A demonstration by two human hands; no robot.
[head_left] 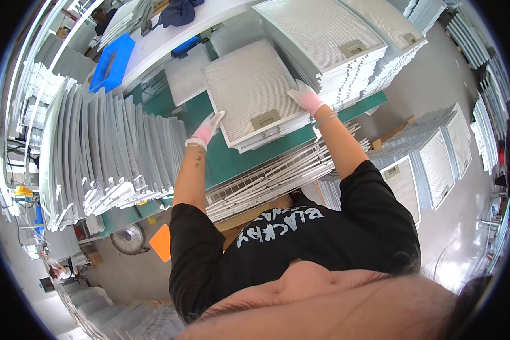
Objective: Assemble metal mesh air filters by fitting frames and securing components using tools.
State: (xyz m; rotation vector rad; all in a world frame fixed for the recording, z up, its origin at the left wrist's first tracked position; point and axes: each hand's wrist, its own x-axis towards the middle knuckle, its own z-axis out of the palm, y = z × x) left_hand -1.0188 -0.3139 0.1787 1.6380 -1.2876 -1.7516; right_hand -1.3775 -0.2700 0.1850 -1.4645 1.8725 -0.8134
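Both gloved: left hand point(208, 129) and right hand point(304, 97) gripping opposite edges of a mesh filter point(249, 90), fingers curled over its rim, atop a short stack on the green bench point(226, 158).

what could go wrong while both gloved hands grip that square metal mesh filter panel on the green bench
1. The square metal mesh filter panel overhangs the green bench edge; it might slide off if the left hand or right hand loosens.
2. The tall stack of filter panels beside the right hand looks uneven and might topple if bumped.
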